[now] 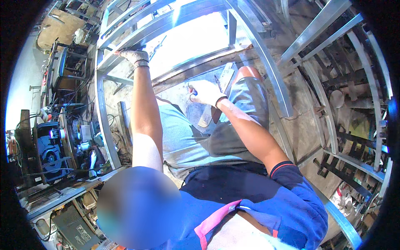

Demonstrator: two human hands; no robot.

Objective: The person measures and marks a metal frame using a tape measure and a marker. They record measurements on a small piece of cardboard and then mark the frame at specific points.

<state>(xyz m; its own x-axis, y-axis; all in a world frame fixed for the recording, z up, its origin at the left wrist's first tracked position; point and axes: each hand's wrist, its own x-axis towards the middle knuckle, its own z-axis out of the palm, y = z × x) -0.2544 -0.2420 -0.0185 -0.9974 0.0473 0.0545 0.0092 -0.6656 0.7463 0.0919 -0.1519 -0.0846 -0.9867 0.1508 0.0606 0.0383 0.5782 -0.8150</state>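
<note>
My left arm stretches far forward, and my left hand wears a light knitted glove. Its fingers close over a rail at the corner of a grey metal frame standing in front of me. My right hand, gloved in white, is in front of my lap between my knees. Its fingers are curled, with a small blue bit showing at the fingertips; what they hold I cannot make out. A pale flat strip lies just beyond the right hand, and another pale flat piece shows below it.
More square metal tubes rise on the right, close to my right knee. Several welded frames stand farther right. A dark blue machine with cables and clutter is at the left. Strong sunlight washes out the ground ahead.
</note>
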